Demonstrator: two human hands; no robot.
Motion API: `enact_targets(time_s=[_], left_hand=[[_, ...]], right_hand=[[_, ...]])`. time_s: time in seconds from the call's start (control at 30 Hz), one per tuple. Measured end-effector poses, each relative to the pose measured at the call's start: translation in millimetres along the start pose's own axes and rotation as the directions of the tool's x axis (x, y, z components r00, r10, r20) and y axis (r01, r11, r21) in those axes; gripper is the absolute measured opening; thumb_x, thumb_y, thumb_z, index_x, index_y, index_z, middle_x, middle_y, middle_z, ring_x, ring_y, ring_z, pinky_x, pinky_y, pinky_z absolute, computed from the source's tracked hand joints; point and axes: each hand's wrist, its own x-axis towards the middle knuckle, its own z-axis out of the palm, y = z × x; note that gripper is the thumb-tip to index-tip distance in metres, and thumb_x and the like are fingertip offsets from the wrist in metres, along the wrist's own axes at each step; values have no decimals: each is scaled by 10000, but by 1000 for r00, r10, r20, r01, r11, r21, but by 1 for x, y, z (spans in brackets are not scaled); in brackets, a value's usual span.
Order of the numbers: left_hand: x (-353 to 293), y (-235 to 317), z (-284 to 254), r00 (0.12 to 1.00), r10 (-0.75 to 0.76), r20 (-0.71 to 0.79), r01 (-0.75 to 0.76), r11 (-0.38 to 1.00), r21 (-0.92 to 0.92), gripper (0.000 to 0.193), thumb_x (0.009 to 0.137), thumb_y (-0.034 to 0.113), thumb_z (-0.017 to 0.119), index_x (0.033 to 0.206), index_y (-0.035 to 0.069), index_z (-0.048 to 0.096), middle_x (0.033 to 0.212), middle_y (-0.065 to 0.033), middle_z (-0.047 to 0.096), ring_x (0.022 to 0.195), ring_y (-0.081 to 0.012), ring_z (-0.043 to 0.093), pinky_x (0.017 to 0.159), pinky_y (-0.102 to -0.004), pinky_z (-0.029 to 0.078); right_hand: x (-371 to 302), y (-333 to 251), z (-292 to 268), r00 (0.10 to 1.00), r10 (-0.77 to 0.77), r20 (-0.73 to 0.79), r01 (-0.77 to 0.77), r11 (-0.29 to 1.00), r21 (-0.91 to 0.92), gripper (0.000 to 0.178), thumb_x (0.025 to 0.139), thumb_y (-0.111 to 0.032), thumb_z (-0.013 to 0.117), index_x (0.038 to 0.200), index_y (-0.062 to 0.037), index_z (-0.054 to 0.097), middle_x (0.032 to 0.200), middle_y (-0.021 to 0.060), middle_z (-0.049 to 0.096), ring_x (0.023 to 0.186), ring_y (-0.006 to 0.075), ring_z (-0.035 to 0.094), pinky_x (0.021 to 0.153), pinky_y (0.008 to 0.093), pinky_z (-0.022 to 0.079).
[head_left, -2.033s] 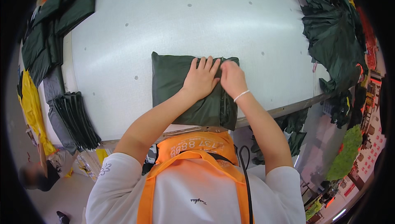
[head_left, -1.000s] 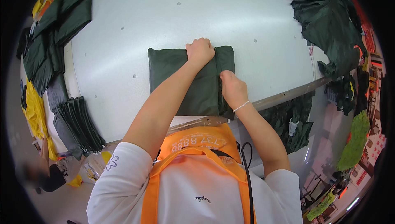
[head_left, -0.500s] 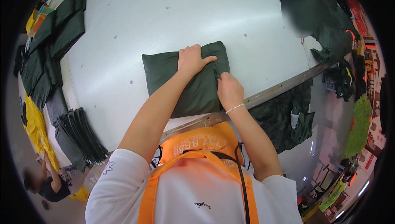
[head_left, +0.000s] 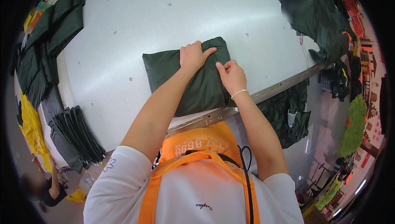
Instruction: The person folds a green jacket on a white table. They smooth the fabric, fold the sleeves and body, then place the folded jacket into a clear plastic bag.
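Note:
A folded dark green cloth item (head_left: 166, 71), smooth and slightly shiny, lies flat as a rough rectangle at the near edge of the table. On its far part rests my left hand (head_left: 193, 56), fingers curled into the fabric and thumb stretched to the right along a fold. My right hand (head_left: 233, 76) is at the right side of the bundle, its thumb and forefinger pinching the edge of the folded-over strip. The fingertips of the left hand are partly hidden in the cloth.
The pale table (head_left: 197, 14) has a metal near edge (head_left: 284, 86). Folded dark green pieces (head_left: 66, 30) and a fanned stack (head_left: 78, 135) lie left; a loose dark heap (head_left: 317, 22) is far right. Dark cloth (head_left: 284, 121) hangs below the edge. A person (head_left: 51, 189) is lower left.
My right hand has shifted up along the folded strip, away from me. The left hand stays on the cloth, and the bundle's right edge has shifted slightly.

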Motion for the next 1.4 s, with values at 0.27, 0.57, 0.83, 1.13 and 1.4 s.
enact_targets(time_s=[0.27,0.57,0.83,1.13,1.4], left_hand=[[-2,1,-1,1000,3,-13,-3,1000,3,620,786,644,538,783,26,584,731,-172,637,730,-319,612,739,-397,420],[2,-1,-1,999,-45,-25,44,997,-61,620,783,648,532,752,30,575,712,-170,631,714,-330,603,728,-400,411],[2,0,1,999,-47,-23,46,998,-34,622,790,646,524,785,27,582,752,-178,636,746,-335,603,750,-401,413],[1,3,2,999,-33,-19,33,999,21,624,802,655,511,829,38,604,749,-138,640,755,-278,606,752,-372,403],[-6,10,-3,1000,-2,-7,2,998,58,620,798,635,532,828,18,591,796,-173,642,781,-332,595,783,-396,425]], right_hand=[[-4,14,21,994,-69,-80,63,995,-71,159,830,-144,599,917,-59,497,858,143,605,805,351,595,671,437,467],[38,14,5,812,-583,30,583,813,10,234,792,-18,587,1021,-41,627,866,126,565,802,321,575,708,396,471],[63,0,-21,784,-506,358,558,828,-50,66,743,-43,597,787,-45,646,803,132,594,801,323,580,711,406,479],[-37,30,-48,730,-515,450,628,765,-144,47,684,-49,576,643,-34,593,721,149,589,702,338,591,644,432,491],[-17,35,-45,821,-494,286,473,869,142,45,696,-49,595,718,-47,635,726,142,595,707,345,586,659,426,480]])
